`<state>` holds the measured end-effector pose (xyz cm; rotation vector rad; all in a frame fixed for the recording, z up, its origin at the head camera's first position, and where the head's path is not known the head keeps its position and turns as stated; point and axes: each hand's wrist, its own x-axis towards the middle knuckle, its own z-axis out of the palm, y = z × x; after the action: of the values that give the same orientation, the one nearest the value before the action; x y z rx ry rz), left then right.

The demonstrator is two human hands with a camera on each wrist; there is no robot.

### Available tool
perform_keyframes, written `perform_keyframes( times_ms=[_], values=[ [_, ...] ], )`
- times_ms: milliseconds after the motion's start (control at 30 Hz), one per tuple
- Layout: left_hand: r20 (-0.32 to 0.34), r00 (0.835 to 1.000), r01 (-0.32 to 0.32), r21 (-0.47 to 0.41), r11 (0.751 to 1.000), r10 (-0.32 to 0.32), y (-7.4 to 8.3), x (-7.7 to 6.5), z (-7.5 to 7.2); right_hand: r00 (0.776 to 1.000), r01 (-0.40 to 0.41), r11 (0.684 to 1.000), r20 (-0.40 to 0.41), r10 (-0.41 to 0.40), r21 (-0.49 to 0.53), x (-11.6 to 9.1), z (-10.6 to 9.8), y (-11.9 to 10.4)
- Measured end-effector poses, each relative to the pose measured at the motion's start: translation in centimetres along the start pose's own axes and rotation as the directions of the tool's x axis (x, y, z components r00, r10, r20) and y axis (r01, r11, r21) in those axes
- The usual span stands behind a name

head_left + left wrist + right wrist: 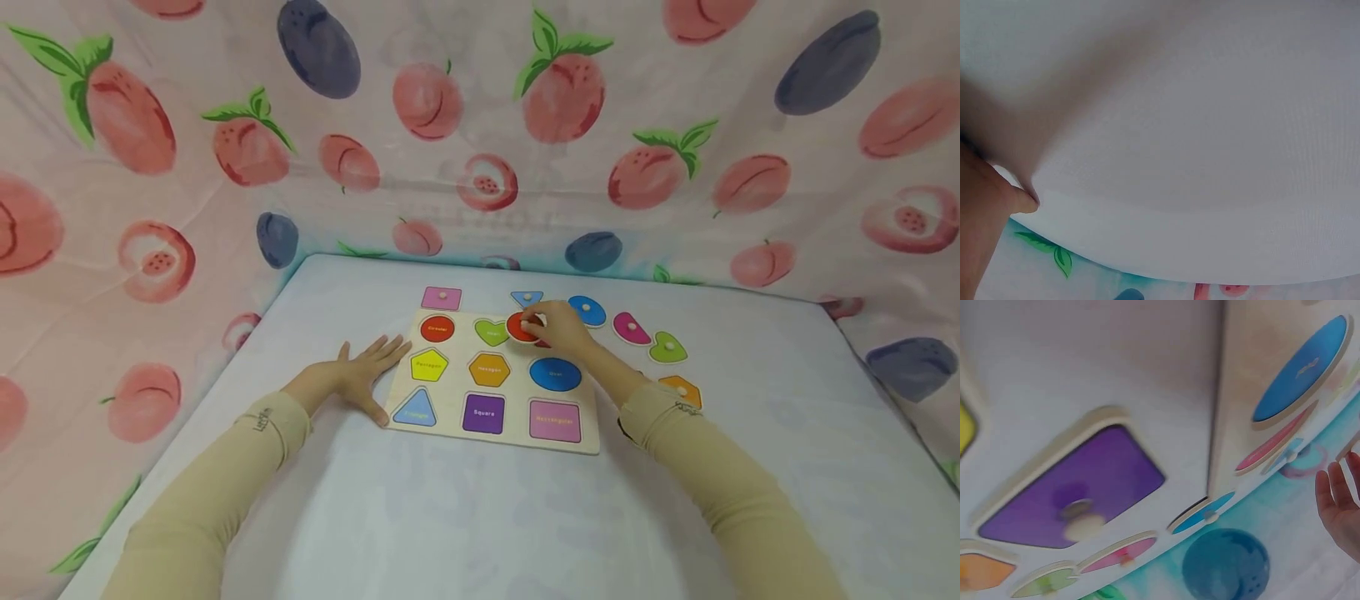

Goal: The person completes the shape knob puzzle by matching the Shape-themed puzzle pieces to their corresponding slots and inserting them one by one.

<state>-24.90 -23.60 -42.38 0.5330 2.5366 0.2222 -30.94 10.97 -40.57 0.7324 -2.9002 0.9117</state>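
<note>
My right hand [562, 327] pinches the small knob of a red circle puzzle piece [516, 327]. The piece is above the top row of a wooden shape board [457, 396], partly covering the heart and a crimson shape. At the right edge of the right wrist view are the fingers of that hand [1339, 509], with only a sliver of the piece visible. My left hand [366, 375] rests with spread fingers against the board's left edge; in the left wrist view part of this hand [988, 209] shows against the white table.
Behind the board lie a pink rectangle [431, 298], blue triangle [517, 294] and blue oval [596, 315]. To the right are a magenta half-round [626, 329], green heart [660, 350] and orange hexagon [690, 394]. A purple piece [1085, 484] and yellow piece [965, 428] lie nearby.
</note>
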Motion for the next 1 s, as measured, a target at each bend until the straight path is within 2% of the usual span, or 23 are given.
perform_keyframes(
  times_ms=[367, 767, 1000],
  values=[
    [-0.043, 0.999, -0.018, 0.021, 1.000, 0.019, -1.0, -0.5, 0.0, 0.996, 0.049, 0.999, 0.073, -0.049, 0.003, 3.3, 2.4, -4.2],
    [-0.079, 0.994, -0.079, 0.008, 0.997, 0.080, -0.9, -0.6, -0.6, 0.990, 0.031, 0.999, 0.139, -0.027, -0.024, 6.0, 4.9, -7.6],
    [-0.068, 0.990, -0.117, 0.117, 0.986, 0.126, -0.1, -0.6, -0.5, 0.989, 0.018, 0.998, 0.149, -0.008, -0.065, 7.3, 6.5, -8.7]
  ],
)
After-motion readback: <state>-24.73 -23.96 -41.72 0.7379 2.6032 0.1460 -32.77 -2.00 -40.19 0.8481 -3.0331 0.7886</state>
